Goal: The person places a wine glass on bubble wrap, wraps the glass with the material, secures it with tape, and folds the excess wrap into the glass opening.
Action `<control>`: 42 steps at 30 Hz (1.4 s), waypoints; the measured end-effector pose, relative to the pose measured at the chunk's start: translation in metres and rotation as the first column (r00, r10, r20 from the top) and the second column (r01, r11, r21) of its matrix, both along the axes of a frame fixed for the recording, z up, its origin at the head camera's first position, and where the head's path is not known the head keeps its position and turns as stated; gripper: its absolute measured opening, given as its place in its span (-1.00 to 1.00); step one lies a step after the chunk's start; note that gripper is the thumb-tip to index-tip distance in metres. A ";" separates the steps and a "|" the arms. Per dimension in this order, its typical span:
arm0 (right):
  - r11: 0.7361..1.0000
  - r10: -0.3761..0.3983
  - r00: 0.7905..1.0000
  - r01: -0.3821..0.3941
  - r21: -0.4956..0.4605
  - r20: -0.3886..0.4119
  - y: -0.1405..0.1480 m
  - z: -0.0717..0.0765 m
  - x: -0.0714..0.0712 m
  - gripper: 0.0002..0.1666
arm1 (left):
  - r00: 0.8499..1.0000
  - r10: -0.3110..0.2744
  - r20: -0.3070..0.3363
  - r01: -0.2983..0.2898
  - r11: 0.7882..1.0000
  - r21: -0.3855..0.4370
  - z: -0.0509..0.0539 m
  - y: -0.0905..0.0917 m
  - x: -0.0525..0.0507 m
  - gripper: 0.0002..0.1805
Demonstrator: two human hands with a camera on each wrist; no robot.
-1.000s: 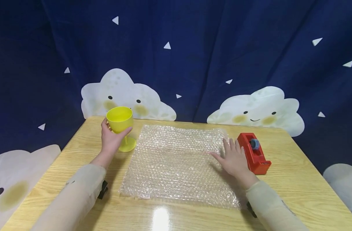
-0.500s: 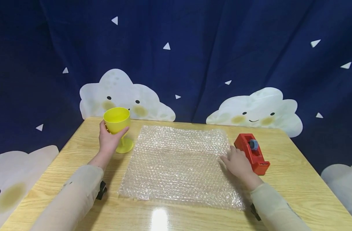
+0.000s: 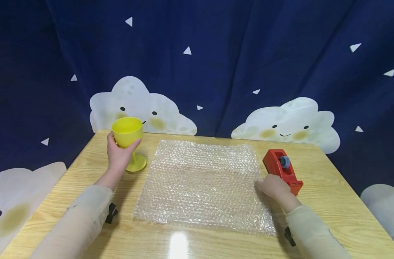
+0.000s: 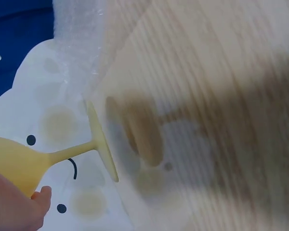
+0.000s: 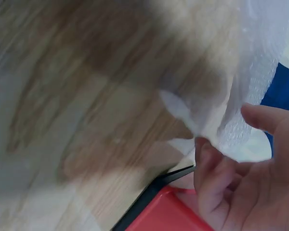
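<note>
My left hand (image 3: 118, 154) grips a yellow plastic goblet (image 3: 128, 133) under its bowl, mouth up, left of the bubble wrap. In the left wrist view the goblet's base (image 4: 102, 149) appears just above the tabletop, over its reflection. A sheet of clear bubble wrap (image 3: 200, 187) lies flat in the middle of the table. At its right edge is my right hand (image 3: 275, 189), fingers loosely curled and thumb apart, holding nothing. Right beside that hand stands a red tape dispenser (image 3: 274, 163); in the right wrist view the dispenser (image 5: 164, 211) shows below the fingers (image 5: 214, 175).
The light wood table (image 3: 197, 242) ends at a dark blue curtain (image 3: 210, 54) with white clouds and triangles. A blue-grey roll (image 3: 284, 162) sits in the dispenser. Dark wrist cameras (image 3: 111, 213) hang under both sleeves.
My left hand has moved a little to the left with the goblet. The right hand has come nearer to me and rightward, off the wrap, its spread fingers now curled.
</note>
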State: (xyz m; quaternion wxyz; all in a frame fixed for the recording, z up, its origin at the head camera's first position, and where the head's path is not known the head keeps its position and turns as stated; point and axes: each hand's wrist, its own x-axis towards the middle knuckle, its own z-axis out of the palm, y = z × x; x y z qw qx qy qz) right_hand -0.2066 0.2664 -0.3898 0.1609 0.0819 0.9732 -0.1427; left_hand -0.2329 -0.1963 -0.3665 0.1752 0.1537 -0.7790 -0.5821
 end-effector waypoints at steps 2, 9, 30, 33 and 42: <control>1.000 -0.001 1.000 0.002 -0.028 0.025 0.002 0.000 0.000 -0.63 | 1.000 0.002 -0.012 -0.002 1.000 0.014 0.003 0.000 0.001 -0.04; 0.998 0.002 0.999 0.000 -0.069 0.033 0.005 0.000 0.001 -0.63 | 0.999 -0.015 -0.034 0.016 0.999 0.043 0.013 0.000 0.002 -0.05; 0.903 -0.130 0.991 0.137 -0.408 0.043 0.014 -0.015 -0.002 -0.71 | 0.916 -0.382 0.120 0.318 0.875 0.365 0.058 0.085 0.009 -0.11; 0.863 -0.158 0.986 0.164 -0.477 0.054 0.014 -0.015 -0.005 -0.71 | 0.881 -0.454 0.135 0.356 0.823 0.442 0.055 0.105 0.009 -0.18; 0.804 -0.216 0.976 0.192 -0.562 0.025 0.013 -0.018 -0.007 -0.73 | 0.819 -0.558 0.137 0.429 0.753 0.498 0.042 0.148 0.011 -0.32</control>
